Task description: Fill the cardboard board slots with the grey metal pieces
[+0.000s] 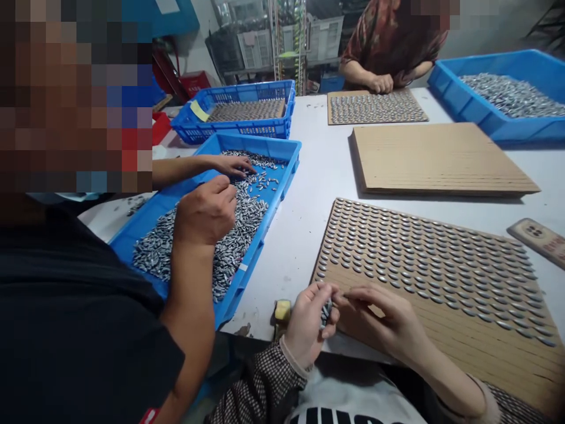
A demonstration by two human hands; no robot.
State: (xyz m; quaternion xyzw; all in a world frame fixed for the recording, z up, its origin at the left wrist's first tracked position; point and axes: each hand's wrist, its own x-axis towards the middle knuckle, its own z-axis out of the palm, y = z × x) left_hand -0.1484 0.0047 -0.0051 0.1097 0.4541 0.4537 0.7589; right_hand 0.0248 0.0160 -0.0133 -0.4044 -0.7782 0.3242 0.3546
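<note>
My left hand (306, 324) is closed around a handful of small silver metal pieces (325, 312) at the table's near edge. My right hand (382, 321) pinches at that handful with thumb and fingertips, just over the near left corner of a corrugated cardboard board (485, 359). Most of the board's grooves hold rows of the same metal pieces (424, 253); its nearest strip is bare.
To my left, a co-worker in black has both hands (205, 215) in a blue tray (265, 203) of loose pieces. Behind lie a bare cardboard stack (436, 156), another filled board (375, 107) under a third person's hands, and two more blue trays (485, 118) (238, 126).
</note>
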